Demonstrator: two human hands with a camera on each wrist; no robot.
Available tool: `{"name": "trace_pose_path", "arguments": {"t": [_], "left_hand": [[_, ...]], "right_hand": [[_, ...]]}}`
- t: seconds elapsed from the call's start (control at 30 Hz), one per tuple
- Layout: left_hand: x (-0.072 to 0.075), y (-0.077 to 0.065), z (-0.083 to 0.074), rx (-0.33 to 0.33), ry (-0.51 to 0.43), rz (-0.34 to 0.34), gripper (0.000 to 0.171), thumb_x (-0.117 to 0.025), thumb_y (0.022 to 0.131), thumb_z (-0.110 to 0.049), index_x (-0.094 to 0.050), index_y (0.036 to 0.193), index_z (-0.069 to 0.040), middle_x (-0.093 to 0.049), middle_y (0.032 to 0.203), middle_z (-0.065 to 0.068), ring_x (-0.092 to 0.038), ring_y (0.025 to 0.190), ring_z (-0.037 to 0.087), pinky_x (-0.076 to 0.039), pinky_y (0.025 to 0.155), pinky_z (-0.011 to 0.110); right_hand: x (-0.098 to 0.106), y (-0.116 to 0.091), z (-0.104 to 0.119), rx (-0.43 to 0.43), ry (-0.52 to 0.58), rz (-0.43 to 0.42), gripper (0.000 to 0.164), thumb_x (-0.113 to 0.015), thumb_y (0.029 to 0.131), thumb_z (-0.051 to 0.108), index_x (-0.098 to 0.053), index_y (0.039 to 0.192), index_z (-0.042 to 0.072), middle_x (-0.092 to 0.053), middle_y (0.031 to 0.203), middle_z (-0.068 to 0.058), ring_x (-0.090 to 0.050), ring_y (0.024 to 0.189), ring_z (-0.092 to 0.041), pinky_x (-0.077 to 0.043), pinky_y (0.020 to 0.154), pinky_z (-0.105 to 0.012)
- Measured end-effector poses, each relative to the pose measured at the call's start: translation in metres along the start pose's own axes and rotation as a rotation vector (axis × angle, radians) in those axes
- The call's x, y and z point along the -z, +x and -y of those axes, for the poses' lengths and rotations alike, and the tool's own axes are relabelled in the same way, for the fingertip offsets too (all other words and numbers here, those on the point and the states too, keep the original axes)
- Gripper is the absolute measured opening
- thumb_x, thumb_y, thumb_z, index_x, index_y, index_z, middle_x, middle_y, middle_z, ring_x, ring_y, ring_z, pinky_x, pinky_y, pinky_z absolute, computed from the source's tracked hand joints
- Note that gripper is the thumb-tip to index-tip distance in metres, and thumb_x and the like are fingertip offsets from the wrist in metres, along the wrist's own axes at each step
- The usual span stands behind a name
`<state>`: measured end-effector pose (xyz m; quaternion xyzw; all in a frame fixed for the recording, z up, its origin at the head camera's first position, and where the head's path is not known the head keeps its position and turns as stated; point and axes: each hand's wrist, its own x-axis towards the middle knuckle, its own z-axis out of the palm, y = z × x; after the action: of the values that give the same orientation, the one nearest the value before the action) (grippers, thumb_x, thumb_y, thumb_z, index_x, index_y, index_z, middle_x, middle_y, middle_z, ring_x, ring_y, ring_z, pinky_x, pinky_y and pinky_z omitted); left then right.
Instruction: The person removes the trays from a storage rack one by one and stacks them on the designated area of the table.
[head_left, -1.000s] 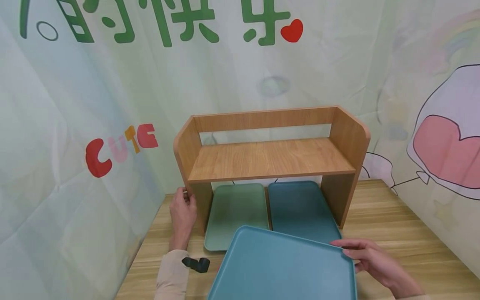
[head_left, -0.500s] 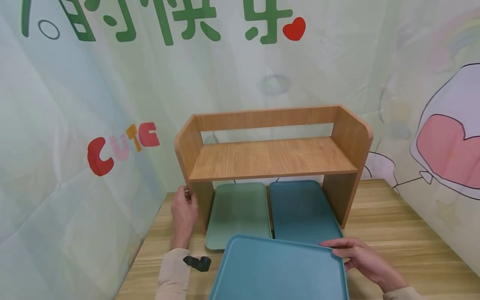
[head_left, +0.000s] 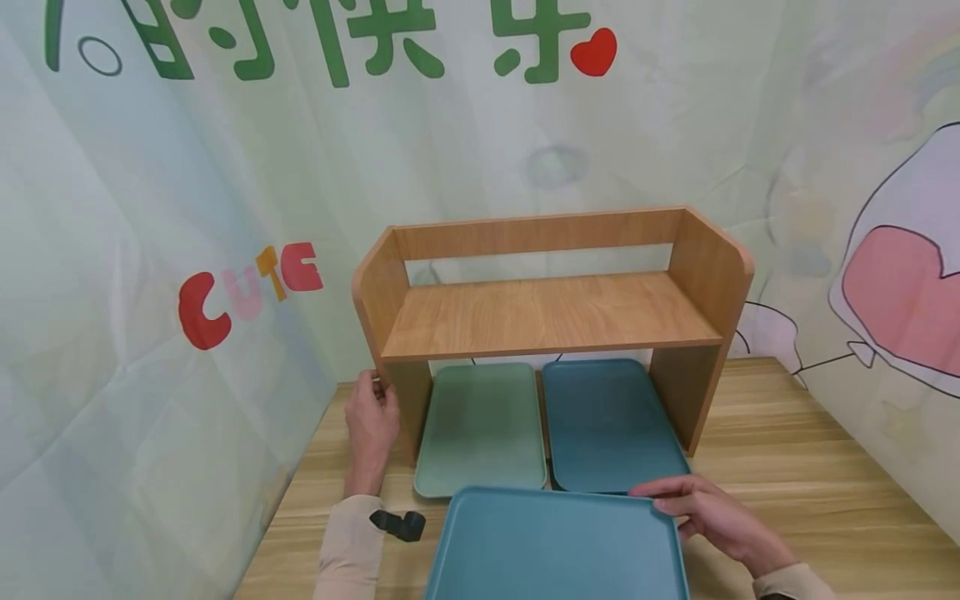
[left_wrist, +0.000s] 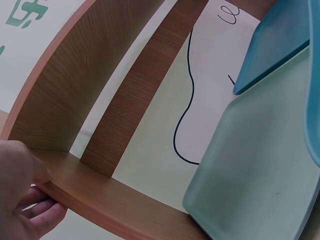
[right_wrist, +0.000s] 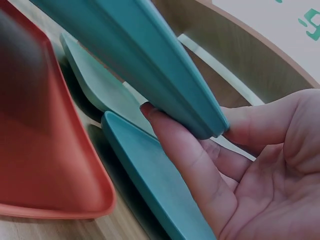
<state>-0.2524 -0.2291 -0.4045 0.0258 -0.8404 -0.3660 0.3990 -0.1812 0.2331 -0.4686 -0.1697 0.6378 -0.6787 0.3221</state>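
My left hand point(head_left: 372, 425) grips the left side panel of a two-level wooden desk shelf point(head_left: 551, 312); the left wrist view has its thumb and fingers on either side of the panel edge point(left_wrist: 125, 212). Between thumb and fingers, my right hand point(head_left: 712, 517) pinches the far right corner of a blue tray point(head_left: 562, 546). This tray is raised in front of the shelf, its near part cut off by the head view's lower edge. Under the shelf board, a pale green tray point(head_left: 483, 433) lies on the left and a darker blue tray point(head_left: 611, 425) on the right, side by side.
A red tray point(right_wrist: 55, 160) appears below the held tray in the right wrist view, near the front. Wood-grain tabletop point(head_left: 780, 450) extends right of the shelf. Printed fabric point(head_left: 480, 158) hangs behind and along both sides.
The held blue tray has moved toward me and slightly left with my right hand, and its far edge now lies more level. My left hand keeps its grip on the shelf panel.
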Motion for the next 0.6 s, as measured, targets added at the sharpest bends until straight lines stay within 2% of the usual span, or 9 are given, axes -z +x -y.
{"name": "trace_pose_path", "arguments": {"t": [0.33, 0.6], "left_hand": [[0.0, 0.0, -0.001, 0.025, -0.005, 0.012, 0.014, -0.057, 0.089, 0.0, -0.057, 0.103, 0.004, -0.064, 0.092, 0.022, -0.066, 0.082, 0.035, -0.056, 0.071, 0.046], [-0.001, 0.0, -0.001, 0.049, 0.01, 0.033, 0.016, -0.057, 0.09, -0.001, -0.056, 0.105, 0.004, -0.064, 0.096, 0.023, -0.065, 0.085, 0.035, -0.056, 0.073, 0.046]], "right_hand": [[-0.003, 0.007, -0.005, 0.003, -0.008, 0.011, 0.034, -0.049, 0.097, 0.011, -0.06, 0.128, 0.006, -0.07, 0.11, -0.005, -0.067, 0.081, -0.009, -0.057, 0.064, -0.025], [-0.001, 0.012, -0.01, -0.001, -0.017, 0.009, 0.033, -0.048, 0.097, 0.011, -0.061, 0.127, 0.006, -0.071, 0.108, -0.004, -0.068, 0.081, -0.01, -0.057, 0.064, -0.027]]}}
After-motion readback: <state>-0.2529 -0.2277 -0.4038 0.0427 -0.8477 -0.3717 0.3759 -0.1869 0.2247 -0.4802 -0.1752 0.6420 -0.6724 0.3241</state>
